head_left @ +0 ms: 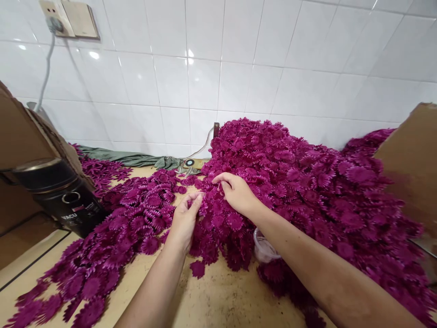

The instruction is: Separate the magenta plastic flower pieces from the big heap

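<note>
As our left hand [184, 219] and right hand [238, 195] curl among magenta flowers [235, 222], what they grip we cannot tell; light pinching should spare the petals [197, 269].

Legible text, one item: "VACU", white capitals, on the body of a black cylindrical flask with a dark lid and a pale metallic ring mark [56, 200]. Letters beyond the U, if any, not distinguishable. Up and right of the word, same flask: small reddish label patch [78, 208] and finer pale print [90, 206], both too small and blurred to read.
</note>
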A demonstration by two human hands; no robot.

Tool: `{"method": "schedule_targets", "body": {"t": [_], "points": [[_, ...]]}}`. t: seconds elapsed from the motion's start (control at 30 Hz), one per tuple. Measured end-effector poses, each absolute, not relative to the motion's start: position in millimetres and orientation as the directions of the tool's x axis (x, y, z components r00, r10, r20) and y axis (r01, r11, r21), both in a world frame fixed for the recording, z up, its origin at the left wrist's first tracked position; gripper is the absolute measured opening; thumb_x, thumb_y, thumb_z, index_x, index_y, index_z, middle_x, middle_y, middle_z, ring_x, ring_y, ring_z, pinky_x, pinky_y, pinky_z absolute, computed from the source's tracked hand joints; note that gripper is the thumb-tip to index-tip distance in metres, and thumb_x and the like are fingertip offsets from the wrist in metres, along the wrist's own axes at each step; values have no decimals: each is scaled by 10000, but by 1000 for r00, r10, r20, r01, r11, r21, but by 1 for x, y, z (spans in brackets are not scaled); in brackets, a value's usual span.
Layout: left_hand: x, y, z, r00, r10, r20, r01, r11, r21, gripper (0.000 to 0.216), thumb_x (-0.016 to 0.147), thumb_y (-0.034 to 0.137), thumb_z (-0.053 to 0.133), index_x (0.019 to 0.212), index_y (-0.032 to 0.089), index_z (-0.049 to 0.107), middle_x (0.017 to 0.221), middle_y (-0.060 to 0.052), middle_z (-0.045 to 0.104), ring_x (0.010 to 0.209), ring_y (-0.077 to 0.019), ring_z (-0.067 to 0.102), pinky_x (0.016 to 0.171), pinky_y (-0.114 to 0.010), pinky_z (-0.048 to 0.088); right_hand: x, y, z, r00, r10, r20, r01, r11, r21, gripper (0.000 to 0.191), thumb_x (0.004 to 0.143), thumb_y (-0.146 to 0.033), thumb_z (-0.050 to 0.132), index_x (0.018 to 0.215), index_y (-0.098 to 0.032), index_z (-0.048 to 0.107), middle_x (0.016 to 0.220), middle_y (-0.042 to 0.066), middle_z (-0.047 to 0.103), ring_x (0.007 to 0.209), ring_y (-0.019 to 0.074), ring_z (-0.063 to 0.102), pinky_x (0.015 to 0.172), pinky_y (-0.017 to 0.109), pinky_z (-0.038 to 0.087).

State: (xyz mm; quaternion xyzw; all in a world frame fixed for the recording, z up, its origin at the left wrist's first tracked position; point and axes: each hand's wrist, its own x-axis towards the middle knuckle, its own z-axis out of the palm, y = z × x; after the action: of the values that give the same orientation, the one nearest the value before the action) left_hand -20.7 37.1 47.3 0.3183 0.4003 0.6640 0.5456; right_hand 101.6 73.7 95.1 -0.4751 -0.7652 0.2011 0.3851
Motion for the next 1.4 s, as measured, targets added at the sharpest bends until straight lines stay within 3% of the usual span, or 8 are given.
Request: {"method": "schedule_targets", "body": {"t": [0.27,0.5,0.67,0.77,0.9,1.07,1.23,1.4], "points": [[-19,37,43,-138,990,20,-526,-91,845,342,585,416,687,823,175,638,827,-34,668,860,-201,590,796,-325,429,91,60,80,-385,874,298,508,469,-722,211,742,-346,543,764,-141,583,764,40,629,692,140,556,671,265,428],[-23,38,36,-136,985,105,-416,-153,896,315,636,425,654,840,185,643,893,-35,661,925,-187,569,866,-306,385,91,59,74,-475,804,358,509,583,-633,143,762,-140,474,695,-158,600,776,41,618,770,149,556,733,267,417],[-19,40,39,-194,967,167,-393,-233,890,268,637,377,668,834,197,635,868,-10,646,900,-152,557,848,-270,376,82,59,77,-373,821,433,610,568,-553,163,770,-138,463,690,-176,600,733,24,589,721,138,528,708,259,404],[-21,34,46,-235,956,173,-451,-265,852,251,637,349,675,822,186,627,668,28,580,669,-95,532,666,-216,409,90,72,85,-268,831,487,669,525,-526,166,773,-146,453,655,-182,565,709,15,562,683,133,503,674,261,398],[-38,20,54,-317,939,135,-514,-289,807,269,610,320,694,817,167,617,495,74,420,466,-52,379,449,-173,321,126,102,101,97,866,491,678,304,-670,191,769,-129,422,592,-184,468,617,-8,486,610,127,476,626,273,418],[-48,16,55,-263,964,-40,-592,-128,796,233,590,181,611,820,159,641,761,2,594,641,-90,521,550,-196,445,144,120,112,63,944,324,497,251,-831,75,765,-158,459,694,-181,471,620,-25,448,481,101,485,525,275,465],[-39,22,54,-222,971,-85,-652,-83,754,339,525,47,492,817,147,630,729,-7,611,682,-107,583,644,-218,495,140,127,108,49,894,445,796,234,-558,185,690,-114,542,873,-124,572,926,116,549,845,228,568,785,391,451],[-33,28,51,-222,968,-118,-619,-46,784,326,553,1,471,824,149,576,789,-49,687,793,-167,651,769,-307,507,131,114,101,-155,775,613,898,369,-240,334,720,-242,578,1041,-151,596,1235,143,444,1161,328,330,926,496,332]]}}
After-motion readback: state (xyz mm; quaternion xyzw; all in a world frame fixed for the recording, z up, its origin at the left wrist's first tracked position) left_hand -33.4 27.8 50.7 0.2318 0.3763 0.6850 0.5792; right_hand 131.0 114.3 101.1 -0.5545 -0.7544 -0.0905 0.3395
